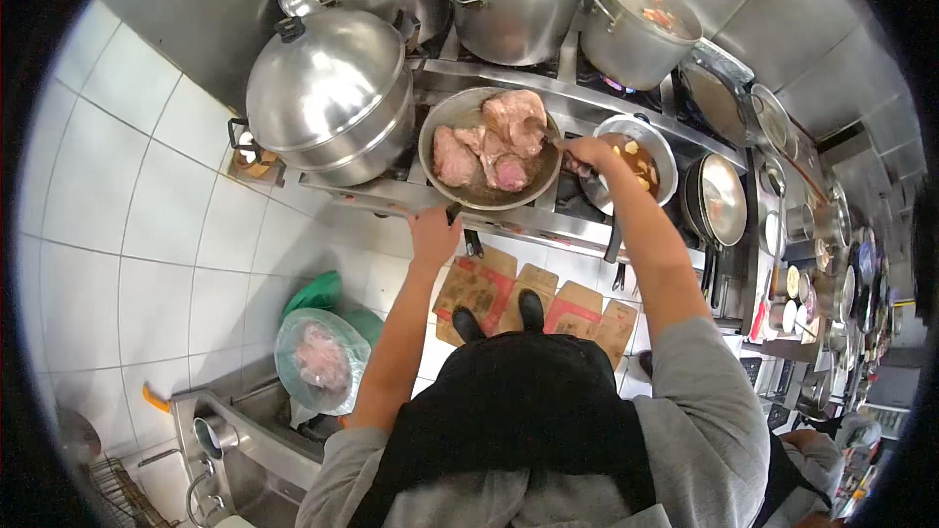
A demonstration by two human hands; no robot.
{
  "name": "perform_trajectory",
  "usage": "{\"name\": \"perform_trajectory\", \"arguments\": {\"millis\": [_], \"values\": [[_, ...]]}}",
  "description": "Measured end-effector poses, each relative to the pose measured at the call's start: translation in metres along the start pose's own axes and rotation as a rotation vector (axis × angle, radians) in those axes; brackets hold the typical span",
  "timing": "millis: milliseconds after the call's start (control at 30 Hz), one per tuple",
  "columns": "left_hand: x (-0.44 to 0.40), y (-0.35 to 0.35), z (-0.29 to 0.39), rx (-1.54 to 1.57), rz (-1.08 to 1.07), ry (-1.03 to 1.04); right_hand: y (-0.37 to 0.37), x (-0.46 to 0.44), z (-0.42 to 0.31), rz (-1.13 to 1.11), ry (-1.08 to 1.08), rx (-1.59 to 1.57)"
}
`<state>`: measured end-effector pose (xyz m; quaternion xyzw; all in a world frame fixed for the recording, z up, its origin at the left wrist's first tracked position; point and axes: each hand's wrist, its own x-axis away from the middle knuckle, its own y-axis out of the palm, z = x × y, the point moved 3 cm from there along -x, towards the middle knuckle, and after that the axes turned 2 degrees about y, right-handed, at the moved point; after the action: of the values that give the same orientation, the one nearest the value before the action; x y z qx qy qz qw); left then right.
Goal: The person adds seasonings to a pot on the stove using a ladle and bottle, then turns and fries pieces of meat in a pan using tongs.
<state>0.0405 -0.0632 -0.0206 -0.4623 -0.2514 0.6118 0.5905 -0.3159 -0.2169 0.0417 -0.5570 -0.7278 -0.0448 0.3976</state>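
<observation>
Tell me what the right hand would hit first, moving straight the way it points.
The right hand would likely meet the right rim of the frying pan; depth is unclear.

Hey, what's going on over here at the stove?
Someone is cooking meat in a wide pan. Their left hand grips a black handle at the pan's near edge, while their right hand holds a utensil whose end is at the meat. The large pieces are partly browned, with some pink showing. A big lidded pot stands to the left, and another pan with food in it sits to the right.
</observation>
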Motion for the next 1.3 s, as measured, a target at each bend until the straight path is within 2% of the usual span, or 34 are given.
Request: {"name": "perform_trajectory", "arguments": {"millis": [100,200,367,500,667,833,967,1067,1133,1200,1267,1300], "values": [[-0.010,-0.011,-0.009,-0.098,-0.120,-0.081,-0.024,-0.007,-0.036,-0.321,0.127,0.073],[-0.019,-0.016,-0.012,-0.036,-0.220,-0.179,-0.036,-0.020,-0.044,-0.079,0.081,0.349],[-0.029,-0.029,-0.002,0.046,-0.301,-0.189,-0.053,-0.027,-0.060,-0.120,0.101,0.556],[-0.028,-0.018,-0.017,0.068,-0.286,-0.076,-0.066,-0.044,-0.062,-0.162,0.031,0.598],[-0.026,-0.024,-0.012,0.159,-0.292,-0.090,-0.070,-0.071,-0.050,-0.214,0.012,0.642],[-0.025,-0.028,-0.017,0.189,-0.307,-0.084,-0.057,-0.079,-0.055,-0.165,-0.169,0.636],[-0.025,-0.022,-0.019,0.174,-0.280,-0.093,-0.037,-0.080,-0.081,-0.014,-0.404,0.802],[-0.022,-0.018,-0.021,0.174,-0.236,-0.098,-0.026,-0.082,-0.094,0.100,-0.604,1.097],[-0.021,-0.015,-0.023,0.165,-0.224,-0.100,-0.018,-0.067,-0.099,0.056,-0.685,1.134],[-0.021,-0.014,-0.025,0.143,-0.221,-0.109,-0.017,-0.056,-0.098,0.000,-0.587,1.022],[-0.022,-0.015,-0.027,0.147,-0.206,-0.120,-0.019,-0.051,-0.089,-0.066,-0.311,0.752],[-0.021,-0.017,-0.028,0.147,-0.200,-0.126,-0.019,-0.050,-0.084,-0.065,-0.255,0.758]]}}
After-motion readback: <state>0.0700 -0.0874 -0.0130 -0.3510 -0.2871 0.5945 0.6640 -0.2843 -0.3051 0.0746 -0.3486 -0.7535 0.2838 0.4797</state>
